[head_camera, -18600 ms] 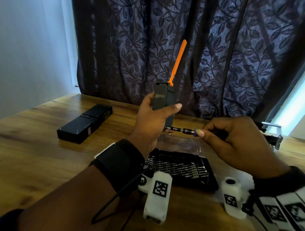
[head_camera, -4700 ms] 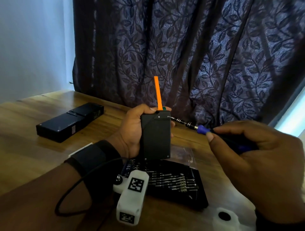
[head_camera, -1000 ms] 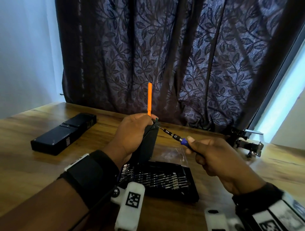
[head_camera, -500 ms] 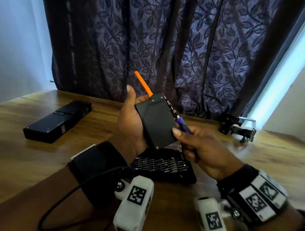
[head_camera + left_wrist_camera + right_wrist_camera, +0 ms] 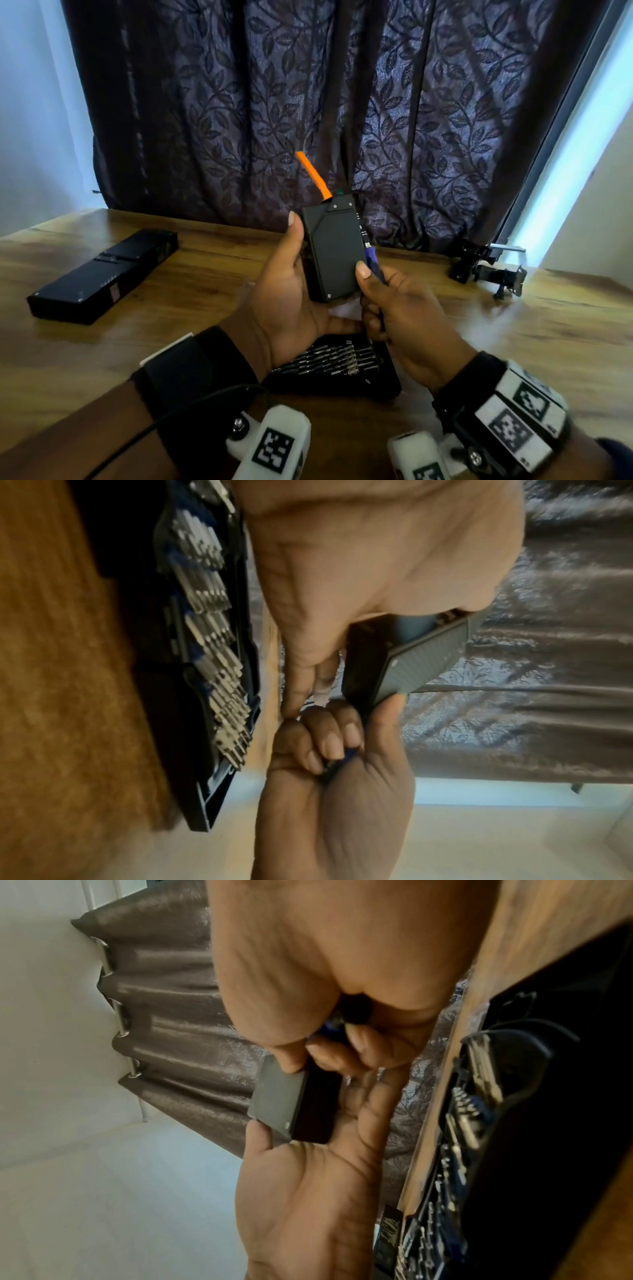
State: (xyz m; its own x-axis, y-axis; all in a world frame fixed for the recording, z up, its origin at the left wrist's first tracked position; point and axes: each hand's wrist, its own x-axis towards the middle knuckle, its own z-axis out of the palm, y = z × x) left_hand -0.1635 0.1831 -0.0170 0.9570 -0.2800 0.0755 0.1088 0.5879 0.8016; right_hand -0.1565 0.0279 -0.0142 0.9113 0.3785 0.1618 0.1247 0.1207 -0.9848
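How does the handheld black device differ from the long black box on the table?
The device is held upright in the left hand; the long box lies flat on the table. The device is short, the long box much longer. An orange strip juts from the device, none from the long box. Both are black and rectangular.

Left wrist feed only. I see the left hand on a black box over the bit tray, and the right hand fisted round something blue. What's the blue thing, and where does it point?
Observer: It's a screwdriver with a blue handle. The head view shows its shaft running up along the right edge of the black box.
Operator: The palm hides the top of the box for me. Is anything in it?
Observer: Yes, an orange pry tool sticks up out of the top end, tilted to the left.
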